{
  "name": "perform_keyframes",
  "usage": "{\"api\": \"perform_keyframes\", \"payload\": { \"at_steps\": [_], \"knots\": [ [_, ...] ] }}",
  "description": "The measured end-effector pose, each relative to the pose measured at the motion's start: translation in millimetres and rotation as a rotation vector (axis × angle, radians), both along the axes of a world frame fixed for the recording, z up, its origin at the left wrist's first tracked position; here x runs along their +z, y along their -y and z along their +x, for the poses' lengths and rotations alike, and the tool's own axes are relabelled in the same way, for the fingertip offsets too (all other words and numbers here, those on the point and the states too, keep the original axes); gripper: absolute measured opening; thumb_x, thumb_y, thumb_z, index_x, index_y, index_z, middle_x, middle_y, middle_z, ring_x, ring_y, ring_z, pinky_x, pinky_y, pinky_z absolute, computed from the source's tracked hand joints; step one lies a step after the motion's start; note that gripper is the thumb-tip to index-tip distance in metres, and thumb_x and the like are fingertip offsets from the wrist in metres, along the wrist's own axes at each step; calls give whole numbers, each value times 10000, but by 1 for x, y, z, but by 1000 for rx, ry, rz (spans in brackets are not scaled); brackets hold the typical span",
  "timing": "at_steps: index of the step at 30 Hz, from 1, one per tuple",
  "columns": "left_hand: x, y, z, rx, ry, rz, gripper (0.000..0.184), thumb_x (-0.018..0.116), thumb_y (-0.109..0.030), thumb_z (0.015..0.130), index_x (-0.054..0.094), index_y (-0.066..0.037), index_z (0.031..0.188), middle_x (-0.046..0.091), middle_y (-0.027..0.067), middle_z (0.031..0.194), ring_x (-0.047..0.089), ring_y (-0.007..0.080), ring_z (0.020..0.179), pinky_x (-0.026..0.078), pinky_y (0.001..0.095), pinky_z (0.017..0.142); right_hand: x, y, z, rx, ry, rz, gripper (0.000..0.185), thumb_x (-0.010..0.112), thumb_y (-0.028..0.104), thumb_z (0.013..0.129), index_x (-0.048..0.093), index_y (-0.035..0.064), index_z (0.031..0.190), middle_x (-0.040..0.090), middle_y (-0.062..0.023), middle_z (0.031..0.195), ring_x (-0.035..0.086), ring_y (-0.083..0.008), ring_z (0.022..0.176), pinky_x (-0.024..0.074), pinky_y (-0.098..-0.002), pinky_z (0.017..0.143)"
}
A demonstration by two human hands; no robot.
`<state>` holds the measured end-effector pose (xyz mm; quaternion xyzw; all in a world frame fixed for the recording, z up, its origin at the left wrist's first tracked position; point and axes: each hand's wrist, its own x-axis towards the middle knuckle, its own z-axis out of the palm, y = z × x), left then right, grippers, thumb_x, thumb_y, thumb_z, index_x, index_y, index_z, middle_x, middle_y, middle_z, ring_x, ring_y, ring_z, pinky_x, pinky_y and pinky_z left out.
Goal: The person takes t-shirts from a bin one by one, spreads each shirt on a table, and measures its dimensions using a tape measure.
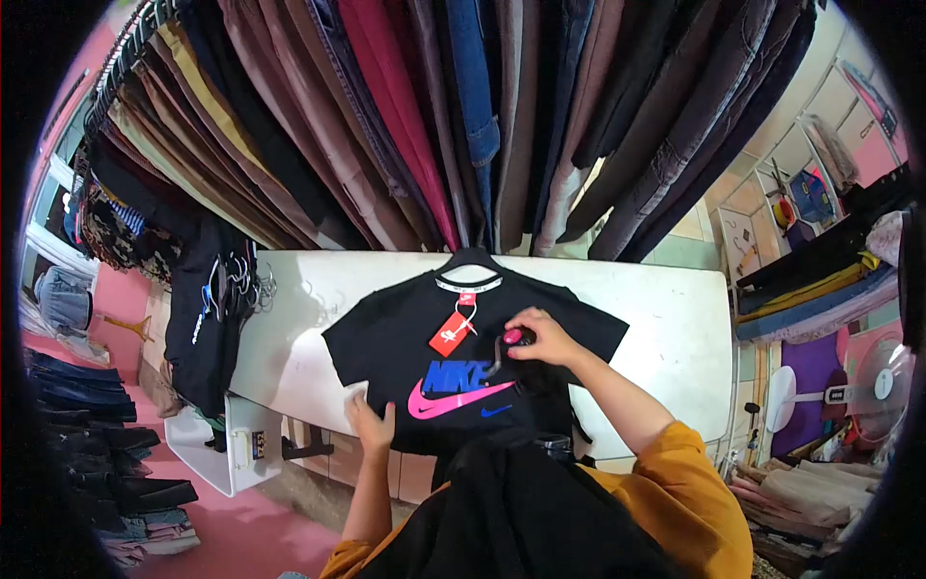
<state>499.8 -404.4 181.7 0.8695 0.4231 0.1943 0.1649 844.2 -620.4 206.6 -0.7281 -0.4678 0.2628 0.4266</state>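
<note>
A black short-sleeved T-shirt (526,309) lies front up on the white table, with a black hanger (470,258) at its neck. Its chest carries a blue and pink print (453,394), and a red tag (449,333) hangs below the collar. Over the right side of the chest, my right hand (542,340) is closed on a small pink-and-black tool (517,338); its exact kind is unclear. At the shirt's lower left edge is my left hand (371,423), thumb apart, with a small white piece (356,391) at its fingertips, cloth or paper.
Trousers and jeans (473,106) hang in a dense row just beyond the white table (675,328). Black garments (203,309) and loose hangers (258,289) are at its left end. A white bin (217,449) stands at lower left, and a fan (873,381) at the right.
</note>
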Motion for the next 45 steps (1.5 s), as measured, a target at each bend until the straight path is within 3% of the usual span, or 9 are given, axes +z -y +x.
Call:
{"api": "perform_keyframes", "payload": {
  "at_steps": [4,12,14,18,26,31,36,39,45],
  "knots": [
    [-7,13,-38,136,-124,-71,563,688,-128,613,461,52,1096,504,251,1007,483,441,987,395,485,874,-21,-55,47,-194,423,-186,567,762,429,530,669,139,1008,503,-171,1203,447,-343,1168,375,-426,966],
    [-10,6,-77,169,-333,-348,255,641,-141,693,596,16,889,576,264,885,551,435,883,445,485,783,-33,-65,12,60,98,-177,571,764,378,510,622,104,990,535,-189,956,524,-344,955,454,-386,849],
    [-17,-17,-96,331,-223,-735,198,578,-71,763,556,65,905,586,147,704,597,239,573,470,359,521,-34,-53,-19,70,52,-129,593,777,338,508,588,113,1024,495,-189,1004,515,-359,966,453,-398,856],
    [-3,-39,-97,450,324,-733,141,495,-56,779,521,67,841,538,105,666,547,202,469,428,316,431,-25,-15,-69,-64,-8,-25,604,774,266,538,518,88,1056,411,-191,1074,526,-384,967,461,-419,853],
    [62,-93,80,56,218,56,135,602,-42,745,482,19,731,518,171,666,518,337,633,431,400,619,-13,110,-90,-548,57,-64,584,790,247,547,548,65,1046,423,-196,1101,485,-381,1047,442,-415,894],
    [45,-23,210,-362,274,-45,462,641,-144,786,448,-10,1184,444,212,1232,506,360,1052,426,369,892,-16,192,-82,-971,129,-111,513,773,190,580,552,40,1017,446,-168,1028,488,-334,985,427,-394,866],
    [4,52,179,-223,-255,-45,720,539,-444,861,273,-76,1421,200,201,1483,173,426,1358,172,669,1014,-30,252,-80,-1202,181,-208,528,776,224,589,552,32,1027,450,-171,1049,484,-342,1008,416,-400,885],
    [-12,50,133,-242,-371,43,711,498,-435,883,240,-84,1446,166,174,1510,117,398,1389,100,669,1032,-28,255,-78,-1241,608,-363,526,775,233,588,561,32,1024,448,-193,1101,479,-351,1013,412,-406,889],
    [0,53,109,-198,-409,30,703,514,-351,853,252,-62,1438,175,180,1506,120,414,1384,93,680,1027,16,194,-58,-859,79,-20,489,757,203,629,600,16,1052,582,-150,977,587,-289,915,462,-363,811]
  ]
}}
